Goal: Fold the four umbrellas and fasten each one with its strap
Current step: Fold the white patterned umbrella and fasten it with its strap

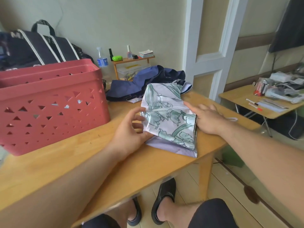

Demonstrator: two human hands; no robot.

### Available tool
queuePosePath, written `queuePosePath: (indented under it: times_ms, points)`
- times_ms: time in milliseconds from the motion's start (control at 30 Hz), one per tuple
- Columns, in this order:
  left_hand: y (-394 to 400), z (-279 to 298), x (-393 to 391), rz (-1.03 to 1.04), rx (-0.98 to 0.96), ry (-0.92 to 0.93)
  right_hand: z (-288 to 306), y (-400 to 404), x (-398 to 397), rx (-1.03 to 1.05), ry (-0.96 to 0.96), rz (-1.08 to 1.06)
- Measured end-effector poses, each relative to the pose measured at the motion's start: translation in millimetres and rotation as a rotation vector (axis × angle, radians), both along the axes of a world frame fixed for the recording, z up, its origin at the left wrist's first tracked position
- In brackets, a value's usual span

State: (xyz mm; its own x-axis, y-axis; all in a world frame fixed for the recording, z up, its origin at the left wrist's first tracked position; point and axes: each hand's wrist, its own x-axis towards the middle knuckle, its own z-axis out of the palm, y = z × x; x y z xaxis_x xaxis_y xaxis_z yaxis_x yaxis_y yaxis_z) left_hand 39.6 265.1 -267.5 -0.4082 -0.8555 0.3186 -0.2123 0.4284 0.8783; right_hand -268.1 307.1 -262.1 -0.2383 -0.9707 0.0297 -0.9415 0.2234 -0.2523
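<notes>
A person's left hand [131, 129] pinches and right hand [205, 118], fingers spread, flattens a floral umbrella [169, 119] near the surface's [98, 153] right edge, mid-fold; rolling and strapping likely follow.

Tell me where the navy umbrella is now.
In the head view, the navy umbrella lies unfolded at the table's far edge, behind the floral umbrella and right of the red basket.
</notes>
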Motion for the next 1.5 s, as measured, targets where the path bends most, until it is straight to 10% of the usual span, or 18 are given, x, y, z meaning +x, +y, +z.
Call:
queuePosePath:
  times_ms: [133, 467, 733, 1133, 1500]
  points:
    - [16, -6, -3, 0.321, 0.046, -0.058, -4, -1, 2, -0.052, 0.019, -0.018]
    - [31, -4, 1, 0.043, 0.134, -0.078, -6, -2, 1, -0.102, -0.014, -0.041]
    - [34, -10, 3, 0.122, -0.130, -0.047, -9, -2, -2, -0.117, -0.037, -0.031]
    - [31, -12, 18, 0.170, -0.834, -0.491, -21, 0, -10, -0.356, -0.065, 0.084]
    - [37, 8, 31, 0.087, -0.903, -0.402, -11, 3, -10, -0.350, -0.249, 0.115]
